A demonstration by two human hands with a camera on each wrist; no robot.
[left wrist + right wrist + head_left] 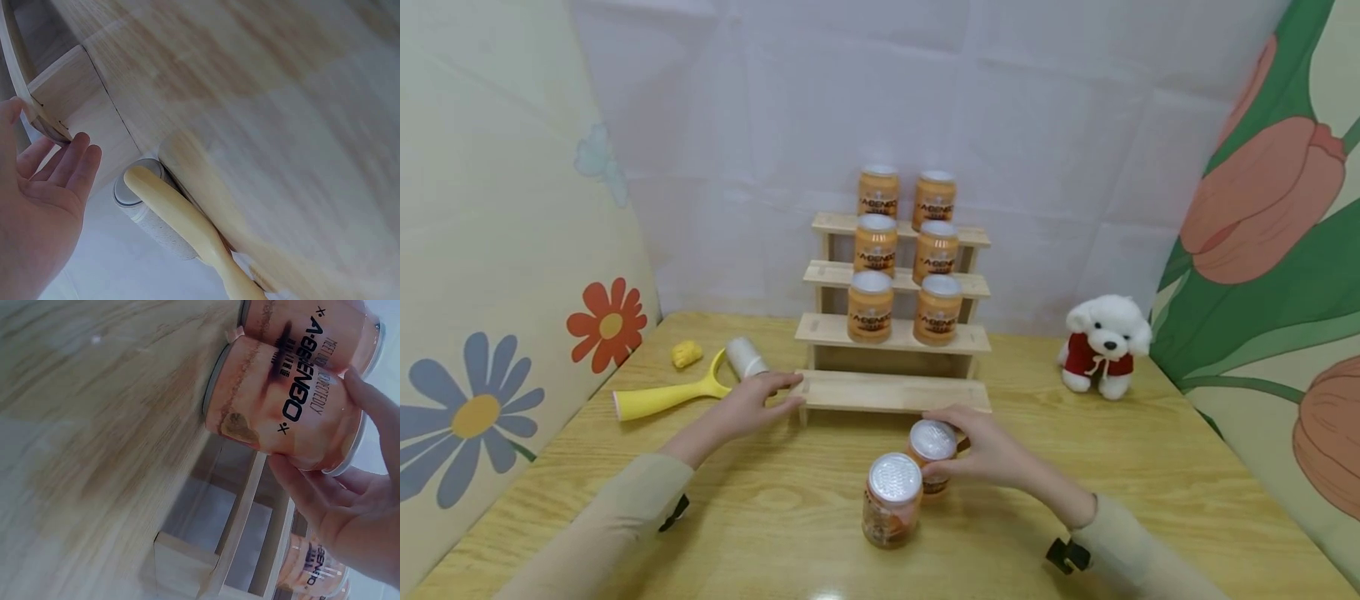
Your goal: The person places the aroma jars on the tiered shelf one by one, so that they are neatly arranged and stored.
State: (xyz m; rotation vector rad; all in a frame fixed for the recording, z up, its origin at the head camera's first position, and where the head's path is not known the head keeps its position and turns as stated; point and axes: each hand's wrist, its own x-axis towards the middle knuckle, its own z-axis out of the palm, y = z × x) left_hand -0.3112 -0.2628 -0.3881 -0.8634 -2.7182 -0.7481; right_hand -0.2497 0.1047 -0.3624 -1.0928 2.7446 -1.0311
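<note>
On the table before the stepped wooden display stand [891, 392] are two orange cans with silver lids. My right hand [988, 454] grips the rear can [931, 450] by its upper part, thumb and fingers on opposite sides. The front can [891, 508] stands close beside it. In the right wrist view, the held can [284, 403] shows black lettering, and its base is at the tabletop. My left hand [748, 410] holds the left end of the stand's lowest step; in the left wrist view, thumb and fingertips are at that board's end [47, 128].
Orange cans [870, 308] stand in pairs on the upper three steps. Left of the stand lie a yellow Y-shaped handle [670, 400], a greyish cylinder [745, 358] and a small yellow lump [686, 354]. A white plush dog [1105, 346] in red sits at the right.
</note>
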